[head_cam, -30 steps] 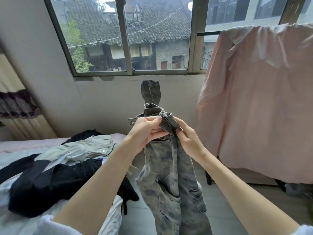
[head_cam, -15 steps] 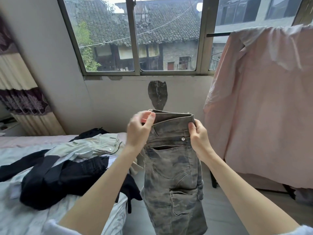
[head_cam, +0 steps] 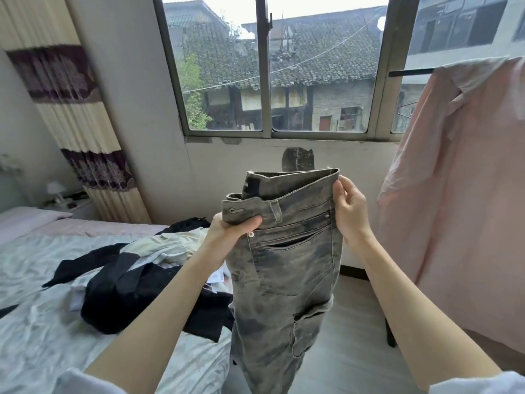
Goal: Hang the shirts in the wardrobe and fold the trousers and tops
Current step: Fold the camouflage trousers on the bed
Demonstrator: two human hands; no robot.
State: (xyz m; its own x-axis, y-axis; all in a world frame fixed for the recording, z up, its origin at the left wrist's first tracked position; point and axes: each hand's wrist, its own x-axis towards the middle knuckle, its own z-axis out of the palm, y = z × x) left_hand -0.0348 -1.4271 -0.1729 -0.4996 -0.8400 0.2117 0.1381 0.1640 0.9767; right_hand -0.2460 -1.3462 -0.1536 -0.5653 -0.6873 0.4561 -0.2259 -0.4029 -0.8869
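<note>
- Head view: jeans (head_cam: 287, 265) held up by waistband, left hand (head_cam: 230, 228) gripping, right hand (head_cam: 348, 211) pinching; unfolded.
- Pink shirt (head_cam: 460, 180) hung on rail.
- Clothes pile (head_cam: 136, 277) on bed (head_cam: 37, 322), unsorted.

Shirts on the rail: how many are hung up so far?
1. A pink shirt hangs from the dark rail at the right, by the window. The frame cuts off past it, so more could hang out of view. The other clothes lie heaped on the bed.

- 1 pair of grey washed jeans (head_cam: 287, 268), held up right of the bed (head_cam: 42, 322)
- 2 hands: left hand (head_cam: 227, 231), right hand (head_cam: 348, 211)
- 1 pink shirt (head_cam: 460, 194), hanging further right of the bed
- 1 clothes pile (head_cam: 147, 277) on the bed, item count unclear
- 1 curtain (head_cam: 74, 109) behind the bed
</note>
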